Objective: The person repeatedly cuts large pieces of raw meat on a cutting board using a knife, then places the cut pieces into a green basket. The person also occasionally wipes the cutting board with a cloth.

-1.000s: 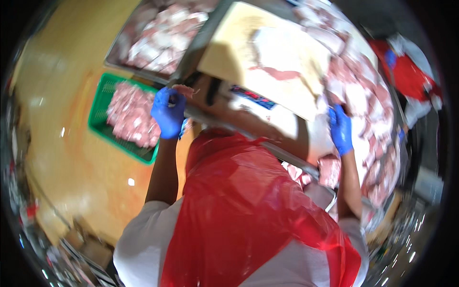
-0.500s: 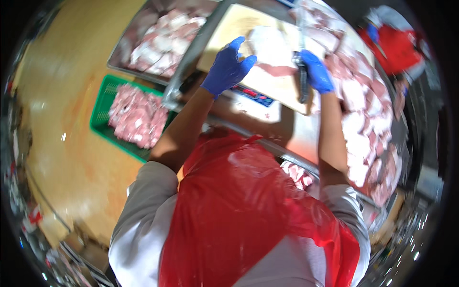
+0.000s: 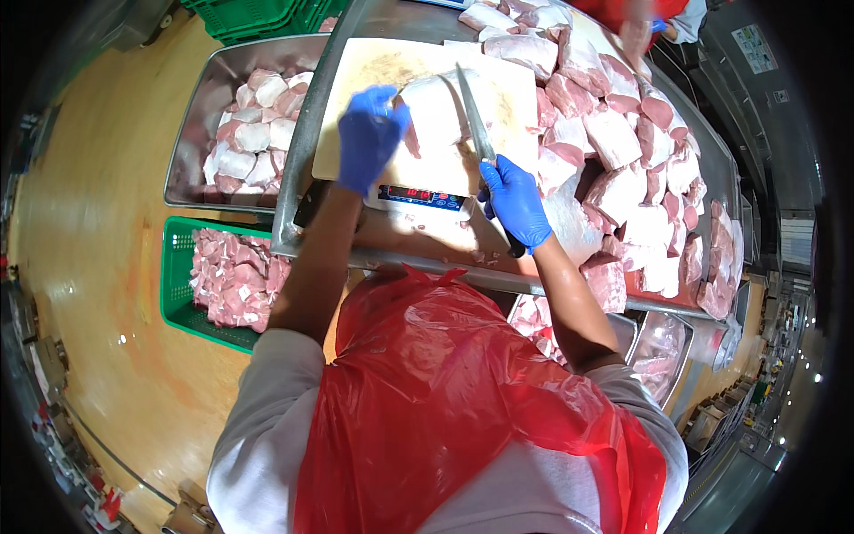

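Note:
A pale slab of meat [image 3: 440,105] with a pink cut edge lies on the cream cutting board [image 3: 347,67]. At its left end is my left hand [image 3: 369,141], blue-gloved, fingers bent with a gap between thumb and forefinger; whether they touch the meat is unclear. My right hand [image 3: 518,203], also in a blue glove, grips a knife [image 3: 475,116] by its dark handle. The long blade points away from me, slanting over the slab's right part. A digital scale [image 3: 418,198] with red digits shows at the board's near edge.
Many meat chunks [image 3: 614,151] are heaped to the right on the steel table [image 3: 289,200]. Left of it stand a metal bin [image 3: 191,125] of cut pieces and a green crate [image 3: 178,276] of pink trimmings. Another person's gloved hand [image 3: 658,27] shows at the far right.
The view has shifted, so the board sits lower and further left. My left hand has come over to the slab's left end. The knife has tilted, its tip swinging leftward across the slab.

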`<state>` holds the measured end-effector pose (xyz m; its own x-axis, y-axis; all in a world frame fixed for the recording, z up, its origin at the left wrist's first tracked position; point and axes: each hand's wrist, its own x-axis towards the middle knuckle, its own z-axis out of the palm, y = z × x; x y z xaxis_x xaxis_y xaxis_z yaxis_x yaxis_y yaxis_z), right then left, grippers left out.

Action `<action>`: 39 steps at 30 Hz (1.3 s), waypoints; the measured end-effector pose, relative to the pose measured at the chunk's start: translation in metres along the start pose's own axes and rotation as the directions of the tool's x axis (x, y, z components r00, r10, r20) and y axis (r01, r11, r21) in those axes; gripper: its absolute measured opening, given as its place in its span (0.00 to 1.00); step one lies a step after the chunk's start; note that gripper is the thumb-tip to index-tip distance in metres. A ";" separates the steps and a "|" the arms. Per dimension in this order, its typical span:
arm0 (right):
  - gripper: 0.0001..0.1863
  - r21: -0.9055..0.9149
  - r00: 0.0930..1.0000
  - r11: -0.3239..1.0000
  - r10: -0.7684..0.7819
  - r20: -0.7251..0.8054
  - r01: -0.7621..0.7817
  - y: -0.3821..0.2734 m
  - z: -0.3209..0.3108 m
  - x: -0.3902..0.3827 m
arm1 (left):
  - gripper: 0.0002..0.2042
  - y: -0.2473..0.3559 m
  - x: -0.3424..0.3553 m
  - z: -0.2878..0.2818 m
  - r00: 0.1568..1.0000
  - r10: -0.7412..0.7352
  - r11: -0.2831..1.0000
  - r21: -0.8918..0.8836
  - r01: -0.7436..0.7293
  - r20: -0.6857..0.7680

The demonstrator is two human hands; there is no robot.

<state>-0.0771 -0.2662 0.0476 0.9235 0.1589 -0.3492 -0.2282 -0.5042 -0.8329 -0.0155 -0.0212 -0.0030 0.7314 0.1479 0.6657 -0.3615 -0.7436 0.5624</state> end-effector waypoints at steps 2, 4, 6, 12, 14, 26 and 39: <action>0.13 -0.357 0.940 0.892 -0.330 -0.090 0.279 0.010 0.008 0.009 | 0.20 0.028 -0.038 0.005 0.970 -0.207 0.912 -0.333 0.239 0.127; 0.13 -0.528 0.849 0.739 -0.525 -0.064 0.417 0.006 0.022 0.022 | 0.17 0.051 -0.046 0.011 0.952 -0.306 0.885 -0.359 0.294 0.025; 0.12 -0.531 0.801 0.695 -0.596 -0.050 0.484 -0.010 0.035 0.035 | 0.15 0.054 -0.043 0.010 0.969 -0.242 0.930 -0.295 0.219 -0.042; 0.08 -0.698 0.847 0.579 -0.526 0.075 0.421 -0.003 0.029 0.032 | 0.14 0.049 -0.048 0.016 0.963 -0.258 0.923 -0.317 0.220 -0.083; 0.08 -0.740 0.865 0.526 -0.480 0.147 0.418 0.018 0.007 0.006 | 0.14 0.047 -0.051 0.014 0.945 -0.321 0.894 -0.350 0.280 -0.063; 0.14 -0.737 0.855 0.527 -0.500 0.134 0.424 0.020 -0.039 -0.056 | 0.20 0.078 -0.045 0.010 0.958 -0.288 0.955 -0.076 0.288 0.005; 0.11 -0.772 0.908 0.535 -0.399 0.126 0.342 -0.024 0.046 0.021 | 0.19 0.035 -0.051 0.005 0.925 -0.376 0.857 -0.361 0.368 0.052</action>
<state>-0.0661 -0.2118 0.0401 0.8910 0.4524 -0.0387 0.4321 -0.8710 -0.2337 -0.0624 -0.0580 -0.0205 0.8425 0.3826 0.3791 -0.2493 -0.3470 0.9041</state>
